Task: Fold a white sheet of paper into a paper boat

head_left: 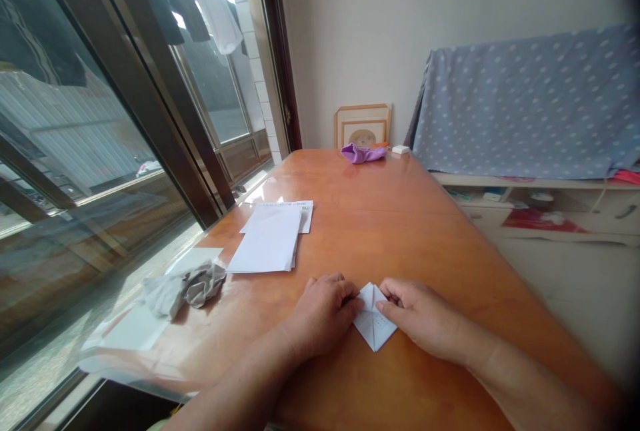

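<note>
A small white sheet of paper (374, 334), folded into a diamond with creases meeting near its middle, lies on the wooden table (350, 224). Some faint print shows on its right part. My left hand (327, 311) pinches the left corner between thumb and curled fingers. On the other side, my right hand (417, 311) grips the upper right edge, its thumb lying on top of the paper. The undersides of both corners are hidden by my fingers.
A stack of white paper (267, 238) lies at the left, with a crumpled grey cloth (200, 284) nearer the window. Purple cloth (361, 153) and a small white box (401, 150) sit at the far end. A dotted blue cloth (525, 104) hangs over something at the right.
</note>
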Demonstrator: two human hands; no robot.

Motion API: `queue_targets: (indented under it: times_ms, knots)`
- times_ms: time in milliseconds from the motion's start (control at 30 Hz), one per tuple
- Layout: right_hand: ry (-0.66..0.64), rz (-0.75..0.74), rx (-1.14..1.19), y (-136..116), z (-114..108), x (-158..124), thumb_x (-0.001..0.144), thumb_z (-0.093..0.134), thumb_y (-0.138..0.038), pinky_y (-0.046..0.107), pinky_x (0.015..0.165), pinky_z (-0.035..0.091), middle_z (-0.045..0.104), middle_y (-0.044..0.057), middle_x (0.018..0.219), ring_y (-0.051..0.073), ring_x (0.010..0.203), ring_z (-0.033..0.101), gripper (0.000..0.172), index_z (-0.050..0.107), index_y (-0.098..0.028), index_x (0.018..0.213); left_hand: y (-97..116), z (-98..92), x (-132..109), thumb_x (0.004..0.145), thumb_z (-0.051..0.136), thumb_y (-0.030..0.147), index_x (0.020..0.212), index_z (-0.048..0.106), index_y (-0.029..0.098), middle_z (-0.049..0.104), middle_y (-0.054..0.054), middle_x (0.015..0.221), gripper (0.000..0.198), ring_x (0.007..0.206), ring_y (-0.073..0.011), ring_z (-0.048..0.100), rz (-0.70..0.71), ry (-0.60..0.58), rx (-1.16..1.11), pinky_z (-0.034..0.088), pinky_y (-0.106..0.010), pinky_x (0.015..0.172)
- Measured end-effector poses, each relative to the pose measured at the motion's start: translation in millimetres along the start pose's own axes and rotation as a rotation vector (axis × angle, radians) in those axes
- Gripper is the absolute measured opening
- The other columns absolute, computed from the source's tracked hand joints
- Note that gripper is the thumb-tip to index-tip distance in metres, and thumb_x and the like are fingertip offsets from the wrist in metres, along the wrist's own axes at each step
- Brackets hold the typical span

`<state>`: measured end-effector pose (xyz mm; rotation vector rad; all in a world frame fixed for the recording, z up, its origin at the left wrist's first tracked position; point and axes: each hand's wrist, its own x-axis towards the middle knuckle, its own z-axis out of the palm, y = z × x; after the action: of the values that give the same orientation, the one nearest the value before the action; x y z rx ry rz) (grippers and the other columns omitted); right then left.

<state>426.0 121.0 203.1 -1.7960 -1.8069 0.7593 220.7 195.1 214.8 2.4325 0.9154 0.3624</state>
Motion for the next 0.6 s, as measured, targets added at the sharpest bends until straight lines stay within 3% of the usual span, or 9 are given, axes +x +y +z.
queue_targets:
  times_ms: [233, 400, 600]
  knots:
    - [0.062, 0.088, -0.024, -1.9, 1.6, 1.7, 0.090, 0.051, -0.029, 0.027, 0.059, 0.033, 0.065, -0.002, 0.077, 0.016, 0.070, 0.059, 0.004, 0.052, -0.025, 0.090, 0.2, 2.5, 2.1, 0.092, 0.059, 0.031, 0.093, 0.061, 0.022, 0.068, -0.002, 0.093, 0.010, 0.084, -0.0194, 0.060, -0.070, 0.019, 0.026, 0.038, -0.030, 0.073]
    - [0.098, 0.101, -0.082, -1.4, 3.2, 3.6, 0.086, 0.055, -0.027, 0.028, 0.061, 0.033, 0.065, -0.003, 0.076, 0.017, 0.069, 0.059, 0.009, 0.050, -0.026, 0.093, -0.1, 3.7, 1.8, 0.089, 0.060, 0.031, 0.094, 0.058, 0.022, 0.069, -0.002, 0.095, 0.010, 0.084, -0.0198, 0.061, -0.081, 0.052, -0.008, 0.037, -0.030, 0.070]
    - [0.082, 0.101, -0.095, -4.7, 2.4, 2.1, 0.086, 0.054, -0.025, 0.027, 0.059, 0.032, 0.064, -0.003, 0.075, 0.017, 0.068, 0.059, 0.008, 0.047, -0.026, 0.090, -0.9, 4.3, -1.2, 0.081, 0.056, 0.015, 0.088, 0.052, 0.022, 0.066, -0.002, 0.091, 0.011, 0.082, -0.0193, 0.059, -0.092, 0.091, -0.052, 0.038, -0.030, 0.070]
